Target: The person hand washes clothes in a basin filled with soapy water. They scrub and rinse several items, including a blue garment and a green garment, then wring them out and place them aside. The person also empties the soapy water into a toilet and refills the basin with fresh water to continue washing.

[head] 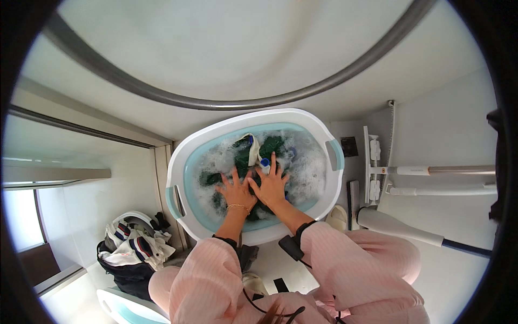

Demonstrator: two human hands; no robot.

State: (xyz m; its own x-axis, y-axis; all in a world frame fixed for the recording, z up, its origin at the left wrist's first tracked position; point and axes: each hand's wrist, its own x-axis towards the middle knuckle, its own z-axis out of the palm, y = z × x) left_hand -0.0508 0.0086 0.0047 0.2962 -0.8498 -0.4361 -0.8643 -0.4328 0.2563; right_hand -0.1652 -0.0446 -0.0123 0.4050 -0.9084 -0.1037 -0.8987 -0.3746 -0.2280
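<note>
A white and light-blue plastic tub (259, 117) holds sudsy water with a dark green garment (272, 146) soaking in it. The garment has a cream strip (254, 153) and blue parts. My left hand (238, 192), wearing a chain bracelet, lies spread on the wet cloth near the tub's middle. Beside it my right hand (270, 185) is spread too, palm down on the garment, just below a small blue and white piece (264, 163). Neither hand grips the cloth. The lower folds of the garment are partly hidden by my hands and the foam.
At lower left, white and dark clothes (141, 247) are heaped in a container, near another white and blue tub (121, 310). A flat mop (366, 170) and other long-handled tools stand at right. A curved metal rim (226, 106) runs beyond the tub. A wall and door frame (162, 178) border the left.
</note>
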